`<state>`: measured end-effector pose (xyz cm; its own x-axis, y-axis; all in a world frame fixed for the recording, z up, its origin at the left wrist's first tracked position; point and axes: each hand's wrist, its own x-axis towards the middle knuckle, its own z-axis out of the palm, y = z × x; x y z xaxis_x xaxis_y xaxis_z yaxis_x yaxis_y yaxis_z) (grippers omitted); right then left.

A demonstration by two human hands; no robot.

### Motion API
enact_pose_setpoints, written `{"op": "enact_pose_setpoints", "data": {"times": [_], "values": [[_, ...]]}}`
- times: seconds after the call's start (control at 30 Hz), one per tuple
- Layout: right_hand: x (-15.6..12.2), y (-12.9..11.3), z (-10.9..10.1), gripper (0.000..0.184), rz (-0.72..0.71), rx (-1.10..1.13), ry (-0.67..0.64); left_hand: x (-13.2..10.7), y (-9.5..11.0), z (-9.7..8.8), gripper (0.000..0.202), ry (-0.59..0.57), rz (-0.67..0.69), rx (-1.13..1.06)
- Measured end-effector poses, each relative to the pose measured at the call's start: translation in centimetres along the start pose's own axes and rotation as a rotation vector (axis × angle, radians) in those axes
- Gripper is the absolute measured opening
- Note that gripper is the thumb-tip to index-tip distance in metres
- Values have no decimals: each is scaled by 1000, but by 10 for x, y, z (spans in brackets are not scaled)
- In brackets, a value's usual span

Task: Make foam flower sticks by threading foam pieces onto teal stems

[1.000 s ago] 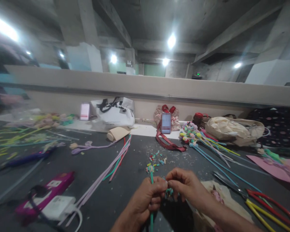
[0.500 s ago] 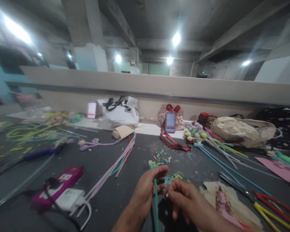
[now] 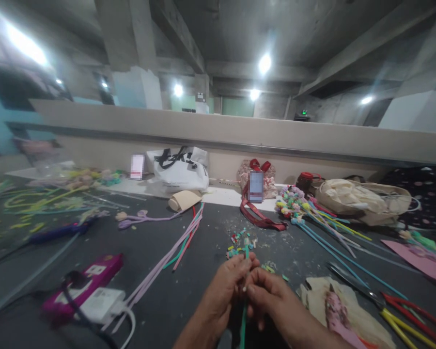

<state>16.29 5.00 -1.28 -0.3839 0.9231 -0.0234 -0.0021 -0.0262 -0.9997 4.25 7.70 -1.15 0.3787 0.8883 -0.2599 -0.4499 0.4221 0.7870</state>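
Note:
A thin green stem (image 3: 243, 322), which looks like a pipe cleaner, runs upright between my hands, its upper end above my fingers. My left hand (image 3: 223, 291) is closed around this stem. My right hand (image 3: 271, 295) pinches close against it, touching the left fingers. A tiny pale bit (image 3: 244, 289) shows at the right thumb and fingertip; its kind is too small to make out. Just beyond the hands lies a scatter of small coloured cut pieces (image 3: 234, 252), green, yellow, red and white.
Cutters (image 3: 374, 293) with red and yellow handles lie right, beside a cloth bundle (image 3: 314, 291). Left are a magenta power strip (image 3: 105, 271), white charger (image 3: 103, 305) and lilac stems (image 3: 163, 259). Behind stand a phone (image 3: 255, 186), white bag (image 3: 181, 169) and flower bunch (image 3: 292, 203).
My left hand has closed its spread fingers round the green stem. Both hands have come together, and the stem's top has shifted right. My right hand has moved slightly left, still pinching.

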Motion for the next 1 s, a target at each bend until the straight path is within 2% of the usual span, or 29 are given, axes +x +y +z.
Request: {"op": "enact_pose_setpoints", "data": {"times": [0.1, 0.23, 0.3, 0.4, 0.53, 0.63, 0.83, 1.0], "values": [[-3, 0, -7, 25, 13, 33, -32, 0, 0, -1, 25, -4, 70, 22], [-7, 7, -8, 27, 83, 64, -117, -1, 1, -3, 27, 103, 80, 115], [-10, 7, -8, 27, 113, 34, -136, -1, 2, -3, 25, 114, 85, 156], [-16, -3, -16, 23, 129, -98, -53, -2, 3, -5, 28, 88, 81, 204], [-24, -25, -39, 19, 92, -237, 62, -4, 1, -1, 27, 7, 30, 256], [-26, -33, -52, 18, 65, -322, 99, -8, 1, 6, 25, 28, -35, 271], [-29, -25, -60, 13, 14, -512, 92, -12, 2, 15, 23, 38, -71, 308], [-35, -19, -59, 14, -6, -637, 85, -10, -8, 18, 23, 2, -91, 316]]}}
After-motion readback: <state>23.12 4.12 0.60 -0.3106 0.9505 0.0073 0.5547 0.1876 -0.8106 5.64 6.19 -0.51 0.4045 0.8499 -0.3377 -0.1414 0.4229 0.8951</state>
